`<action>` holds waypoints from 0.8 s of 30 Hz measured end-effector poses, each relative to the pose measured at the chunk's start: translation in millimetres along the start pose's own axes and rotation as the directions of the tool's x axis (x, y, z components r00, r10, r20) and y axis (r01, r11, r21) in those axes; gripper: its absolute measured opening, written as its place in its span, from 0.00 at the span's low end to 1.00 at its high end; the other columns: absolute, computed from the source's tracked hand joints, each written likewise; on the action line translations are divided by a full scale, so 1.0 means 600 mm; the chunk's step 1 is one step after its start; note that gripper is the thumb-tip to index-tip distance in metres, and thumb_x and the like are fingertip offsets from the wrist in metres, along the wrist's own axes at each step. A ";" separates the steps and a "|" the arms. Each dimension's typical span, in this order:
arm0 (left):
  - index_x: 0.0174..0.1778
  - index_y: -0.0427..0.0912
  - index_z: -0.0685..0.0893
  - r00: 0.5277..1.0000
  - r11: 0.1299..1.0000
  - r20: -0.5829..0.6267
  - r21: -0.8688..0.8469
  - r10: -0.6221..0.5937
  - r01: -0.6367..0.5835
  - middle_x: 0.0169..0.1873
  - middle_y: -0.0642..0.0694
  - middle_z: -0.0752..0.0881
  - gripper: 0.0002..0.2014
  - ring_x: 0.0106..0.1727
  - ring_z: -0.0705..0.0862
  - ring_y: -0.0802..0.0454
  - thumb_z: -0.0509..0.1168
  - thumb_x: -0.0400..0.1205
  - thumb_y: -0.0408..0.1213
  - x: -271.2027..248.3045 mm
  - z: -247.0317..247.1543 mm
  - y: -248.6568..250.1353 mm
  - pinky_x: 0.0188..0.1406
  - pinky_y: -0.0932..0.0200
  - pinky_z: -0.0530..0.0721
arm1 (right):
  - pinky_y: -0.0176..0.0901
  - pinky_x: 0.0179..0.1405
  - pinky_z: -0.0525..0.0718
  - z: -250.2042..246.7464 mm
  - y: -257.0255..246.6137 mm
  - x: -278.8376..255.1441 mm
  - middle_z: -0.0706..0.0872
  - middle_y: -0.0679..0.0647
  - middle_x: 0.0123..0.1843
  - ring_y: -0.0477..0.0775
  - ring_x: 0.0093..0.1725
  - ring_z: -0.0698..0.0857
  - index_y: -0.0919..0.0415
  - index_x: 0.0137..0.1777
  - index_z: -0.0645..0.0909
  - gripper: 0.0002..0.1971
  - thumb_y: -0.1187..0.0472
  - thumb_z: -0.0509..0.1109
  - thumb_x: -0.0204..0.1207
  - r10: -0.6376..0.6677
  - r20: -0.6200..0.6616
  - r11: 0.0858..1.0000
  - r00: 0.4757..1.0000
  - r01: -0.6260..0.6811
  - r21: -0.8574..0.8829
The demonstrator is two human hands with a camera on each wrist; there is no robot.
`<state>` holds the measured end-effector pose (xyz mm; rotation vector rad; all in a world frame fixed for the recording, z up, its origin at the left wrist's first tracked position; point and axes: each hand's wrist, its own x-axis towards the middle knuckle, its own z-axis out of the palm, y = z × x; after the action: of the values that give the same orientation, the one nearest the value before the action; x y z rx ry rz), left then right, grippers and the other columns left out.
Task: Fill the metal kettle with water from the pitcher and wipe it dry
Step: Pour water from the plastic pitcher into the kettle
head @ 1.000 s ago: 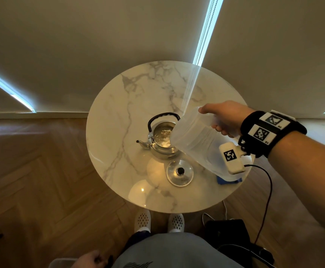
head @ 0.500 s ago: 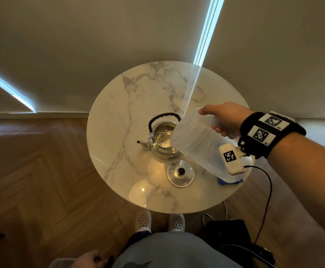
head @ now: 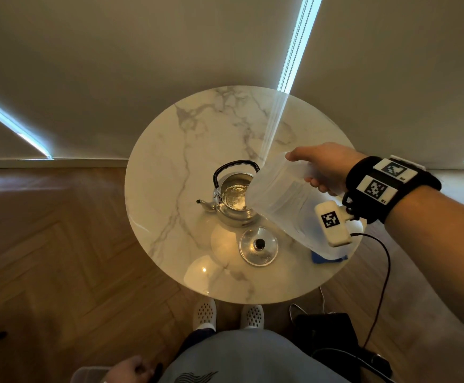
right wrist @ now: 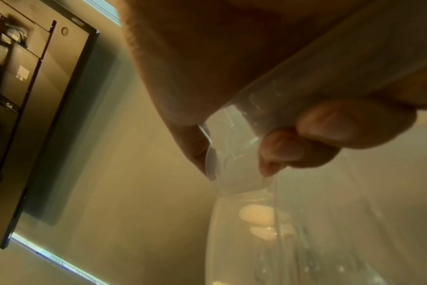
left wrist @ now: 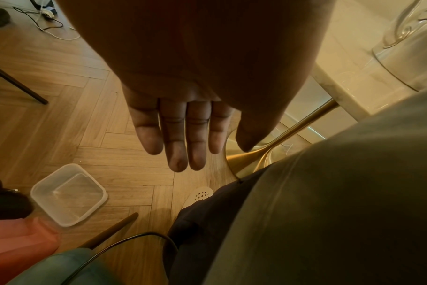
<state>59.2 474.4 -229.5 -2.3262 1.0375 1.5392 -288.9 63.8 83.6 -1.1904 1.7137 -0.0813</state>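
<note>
My right hand [head: 325,168] is curled round the handle of the clear plastic pitcher [head: 286,205], thumb on top and fingers [right wrist: 349,125] wrapped underneath. The pitcher tilts down and away from the grip, its mouth over the open top of the metal kettle [head: 232,201]. I see water inside the kettle, though the mouth of the pitcher hides the stream itself.

The kettle stands upright just past the pitcher's lip, near the middle of the round marble table [head: 170,167], black handle raised and spout pointing away from my grip. Its lid [head: 258,246] lies flat on the table below the pitcher, just beside the kettle, knob up. Under the pitcher's base, close to the table edge nearest my wrist, a blue cloth [head: 319,258] peeks out, mostly hidden.

Beyond the kettle the marble runs bare to the far rim, with more bare marble on the spout side.

My left hand [left wrist: 181,127] hangs at my side, below the table's edge, fingers straight and loose, holding nothing. Under it, on the wooden floor, sits a clear plastic container [left wrist: 68,194].
</note>
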 end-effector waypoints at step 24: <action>0.46 0.57 0.81 0.997 0.994 0.077 0.105 0.008 -0.016 0.39 0.54 0.85 0.08 0.53 0.86 0.59 0.66 0.77 0.56 0.020 0.010 -0.023 0.63 0.68 0.78 | 0.37 0.20 0.70 -0.003 0.001 0.001 0.78 0.51 0.22 0.49 0.18 0.72 0.60 0.62 0.83 0.29 0.35 0.75 0.74 0.023 0.004 1.000 1.000 -0.023 0.015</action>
<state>65.8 482.0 -245.7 -2.1776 1.0881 1.5252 -290.4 62.7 83.6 -1.1591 1.7201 -0.0774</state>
